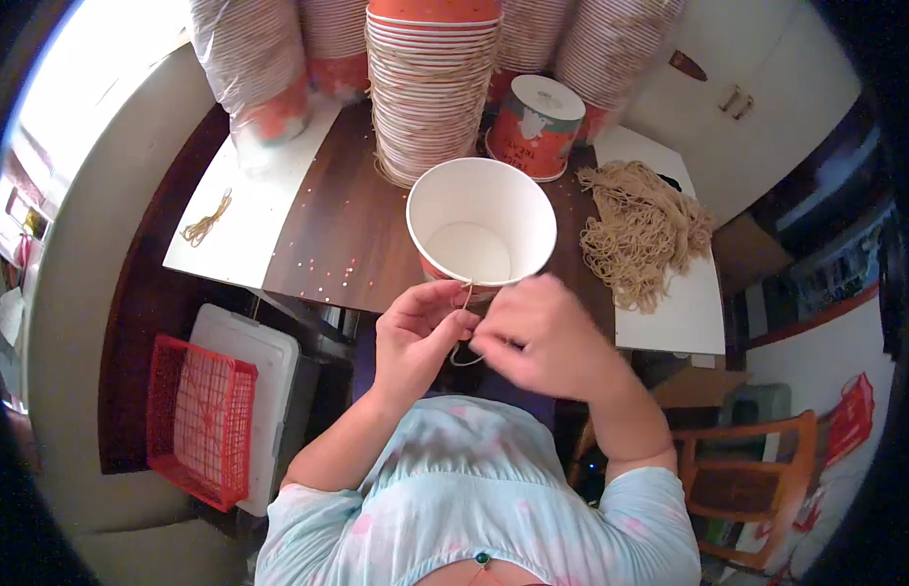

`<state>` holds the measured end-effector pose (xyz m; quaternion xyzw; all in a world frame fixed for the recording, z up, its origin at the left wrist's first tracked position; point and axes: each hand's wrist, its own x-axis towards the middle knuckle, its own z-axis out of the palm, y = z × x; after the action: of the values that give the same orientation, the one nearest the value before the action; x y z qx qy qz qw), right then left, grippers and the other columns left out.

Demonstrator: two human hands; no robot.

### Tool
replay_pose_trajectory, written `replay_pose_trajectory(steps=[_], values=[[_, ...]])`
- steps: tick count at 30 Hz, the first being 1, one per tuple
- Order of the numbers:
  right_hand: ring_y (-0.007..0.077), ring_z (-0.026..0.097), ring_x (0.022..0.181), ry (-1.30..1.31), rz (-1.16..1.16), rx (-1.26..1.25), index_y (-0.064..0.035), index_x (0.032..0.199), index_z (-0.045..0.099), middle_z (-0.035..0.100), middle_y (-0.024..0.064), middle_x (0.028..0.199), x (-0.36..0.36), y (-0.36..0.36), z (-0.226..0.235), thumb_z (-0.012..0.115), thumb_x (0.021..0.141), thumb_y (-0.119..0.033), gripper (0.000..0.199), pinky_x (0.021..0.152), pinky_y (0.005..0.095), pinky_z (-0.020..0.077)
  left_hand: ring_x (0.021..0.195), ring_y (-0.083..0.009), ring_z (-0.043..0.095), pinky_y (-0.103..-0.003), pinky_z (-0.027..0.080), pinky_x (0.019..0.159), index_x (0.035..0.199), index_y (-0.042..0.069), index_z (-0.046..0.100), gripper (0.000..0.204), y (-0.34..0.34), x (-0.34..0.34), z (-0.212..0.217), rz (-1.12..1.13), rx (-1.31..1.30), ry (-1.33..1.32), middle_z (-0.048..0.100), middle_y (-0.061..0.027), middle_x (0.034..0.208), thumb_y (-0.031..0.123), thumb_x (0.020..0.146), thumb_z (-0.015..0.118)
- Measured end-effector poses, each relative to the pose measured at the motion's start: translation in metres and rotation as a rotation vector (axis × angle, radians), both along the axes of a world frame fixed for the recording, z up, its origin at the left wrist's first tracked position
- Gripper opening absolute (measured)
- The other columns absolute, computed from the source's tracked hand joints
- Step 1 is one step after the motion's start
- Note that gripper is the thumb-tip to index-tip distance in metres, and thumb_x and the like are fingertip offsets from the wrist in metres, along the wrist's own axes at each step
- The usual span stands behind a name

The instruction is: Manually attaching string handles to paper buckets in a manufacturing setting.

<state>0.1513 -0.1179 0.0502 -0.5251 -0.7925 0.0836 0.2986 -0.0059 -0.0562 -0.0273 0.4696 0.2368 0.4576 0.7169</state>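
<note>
A white-lined paper bucket (484,195) with a red outside stands at the table's near edge, its open mouth tilted up toward me. Just below its front rim, my left hand (413,337) pinches a thin tan string (469,291) between thumb and fingers. The string passes through or over the rim; which of the two I cannot tell. My right hand (544,340) is closed beside the left one, slightly blurred, its fingertips at the string. A loose loop of the string hangs under both hands.
Behind the bucket rises a tall stack of nested buckets (430,98), flanked by bagged stacks (249,59). An upside-down red bucket (537,132) is at their right. A tan string heap (645,230) lies right, a small string bundle (208,220) left. Below left is a red basket (201,420); right, a wooden chair (743,479).
</note>
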Motion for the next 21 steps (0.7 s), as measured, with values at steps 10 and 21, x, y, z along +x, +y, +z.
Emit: replay_pose_trajectory(steps=[10,21], values=[[0.0276,0.056,0.081,-0.198,0.131,0.062,-0.0048,0.077,0.060,0.057,0.0076,0.084,0.014,0.050,0.008,0.066,0.072,-0.008,0.009,0.075,0.0383,0.0429,0.089,-0.0120,0.062,-0.023,0.051,0.077,0.112,-0.002,0.053,0.033,-0.006,0.003,-0.001,0.085,0.209,0.138,0.062,-0.0091,0.103,-0.007,0.081,0.063],[0.0217,0.051,0.067,-0.284,-0.132,0.425,-0.0044,0.084,0.062,0.056,0.0033,0.085,-0.010,0.005,-0.027,0.066,0.067,-0.005,0.018,0.063,0.0360,0.0400,0.075,-0.0148,0.064,-0.022,0.050,0.062,0.107,0.002,0.056,0.034,0.001,0.000,-0.012,0.527,0.792,0.465,0.064,-0.0080,0.086,-0.005,0.075,0.068]])
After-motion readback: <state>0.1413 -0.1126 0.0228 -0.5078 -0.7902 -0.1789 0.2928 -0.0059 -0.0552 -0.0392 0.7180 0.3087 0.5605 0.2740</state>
